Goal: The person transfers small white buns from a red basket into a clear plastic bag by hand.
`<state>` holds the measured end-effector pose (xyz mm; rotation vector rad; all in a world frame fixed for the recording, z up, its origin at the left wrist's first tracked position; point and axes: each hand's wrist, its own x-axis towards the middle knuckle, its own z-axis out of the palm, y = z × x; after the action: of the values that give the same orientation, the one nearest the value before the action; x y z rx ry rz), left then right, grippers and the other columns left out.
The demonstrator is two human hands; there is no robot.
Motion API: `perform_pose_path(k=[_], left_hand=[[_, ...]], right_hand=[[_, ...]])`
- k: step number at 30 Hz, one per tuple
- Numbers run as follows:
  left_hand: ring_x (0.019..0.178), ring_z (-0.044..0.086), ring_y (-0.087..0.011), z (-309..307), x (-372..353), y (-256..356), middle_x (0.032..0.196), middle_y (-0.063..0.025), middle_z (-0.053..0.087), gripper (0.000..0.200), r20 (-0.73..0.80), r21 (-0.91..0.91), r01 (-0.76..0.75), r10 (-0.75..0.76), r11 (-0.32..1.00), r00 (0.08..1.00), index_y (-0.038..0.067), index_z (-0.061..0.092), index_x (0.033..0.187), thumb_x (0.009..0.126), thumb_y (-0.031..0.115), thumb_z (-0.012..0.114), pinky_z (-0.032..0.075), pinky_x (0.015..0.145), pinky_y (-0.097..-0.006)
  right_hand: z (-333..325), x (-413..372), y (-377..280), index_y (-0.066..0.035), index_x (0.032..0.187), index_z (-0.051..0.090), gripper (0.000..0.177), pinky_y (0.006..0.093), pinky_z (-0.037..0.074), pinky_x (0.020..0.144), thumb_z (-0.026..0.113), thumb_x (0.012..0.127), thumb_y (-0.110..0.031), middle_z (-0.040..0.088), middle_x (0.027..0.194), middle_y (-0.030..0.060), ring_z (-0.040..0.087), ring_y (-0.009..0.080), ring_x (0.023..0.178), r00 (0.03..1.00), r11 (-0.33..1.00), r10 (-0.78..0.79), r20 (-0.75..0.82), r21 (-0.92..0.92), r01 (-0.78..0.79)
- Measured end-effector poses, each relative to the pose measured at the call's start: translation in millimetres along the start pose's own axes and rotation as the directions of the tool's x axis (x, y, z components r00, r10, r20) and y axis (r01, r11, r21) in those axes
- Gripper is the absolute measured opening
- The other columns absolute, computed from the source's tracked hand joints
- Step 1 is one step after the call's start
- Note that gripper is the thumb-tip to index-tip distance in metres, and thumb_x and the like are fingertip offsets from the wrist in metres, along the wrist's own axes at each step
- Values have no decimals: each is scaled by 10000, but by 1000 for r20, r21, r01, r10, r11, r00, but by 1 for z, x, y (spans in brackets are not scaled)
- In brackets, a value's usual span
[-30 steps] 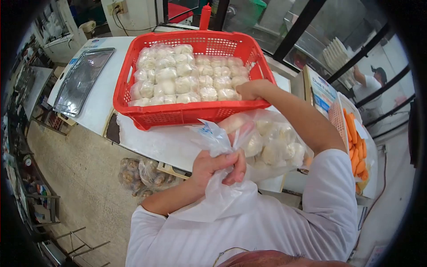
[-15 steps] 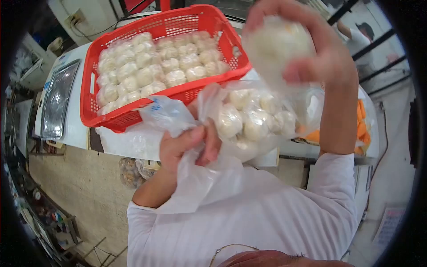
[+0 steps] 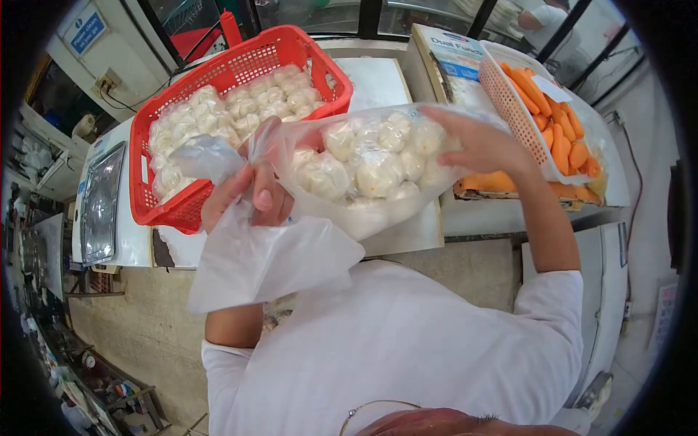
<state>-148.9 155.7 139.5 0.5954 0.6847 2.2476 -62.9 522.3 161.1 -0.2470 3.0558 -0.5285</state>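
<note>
A clear plastic bag [image 3: 356, 221] full of round white buns [image 3: 379, 173] is stretched sideways between my two hands, above the front of the table. My left hand [image 3: 247, 192] is closed around the gathered neck of the bag, and loose plastic hangs below and sticks out to the left. At the other end, my right hand [image 3: 483, 145] curls round the bag, with its thumb against the side and some fingers hidden behind the plastic. Left of the bag, a red basket [image 3: 174, 211] holds many more white buns [image 3: 193, 116] in clear bags.
At right stands a light-coloured basket [image 3: 502, 91] of carrots [image 3: 560, 123], with more orange pieces below. A cardboard box [image 3: 432, 62] sits behind it. A metal tray [image 3: 102, 207] lies on the white table [image 3: 378, 83] at far left. Another person [image 3: 549, 22] is beyond the bars.
My right hand came down from high up, where it held a blurred round white bundle, to the bag's right end. The bag now lies stretched sideways. My left hand still grips its neck.
</note>
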Motion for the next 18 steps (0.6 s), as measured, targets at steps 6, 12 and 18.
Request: perform_pose_path(k=[6, 12, 18], left_hand=[[460, 370, -153, 14, 10, 11, 508, -27, 421, 399, -25, 11, 35, -35, 999, 999, 64, 534, 764, 1052, 271, 353, 325, 475, -296], [461, 395, -155, 34, 26, 56, 508, -26, 412, 396, 157, 59, 136, -144, 989, 977, 50, 529, 753, 1051, 255, 369, 359, 462, -308], [440, 378, -78, 28, 20, 57, 642, -21, 475, 318, -199, 342, 119, -52, 932, 979, -80, 481, 1252, 1020, 131, 423, 371, 413, -262]], right_hand=[[-36, -8, -22, -55, 1261, 654, 405, 411, 512, 921, 673, 893, -225, 709, 1066, 213, 684, 355, 977, 956, 929, 231, -181, -250, -271], [-75, 21, -10, -23, 1148, 705, 322, 419, 527, 852, 643, 899, -218, 710, 1007, 231, 685, 373, 886, 919, 949, 85, -384, -250, -192], [-54, 37, 21, 0, 1040, 734, 273, 405, 544, 813, 627, 892, -203, 718, 939, 219, 693, 368, 852, 927, 949, -19, -374, -298, -101]])
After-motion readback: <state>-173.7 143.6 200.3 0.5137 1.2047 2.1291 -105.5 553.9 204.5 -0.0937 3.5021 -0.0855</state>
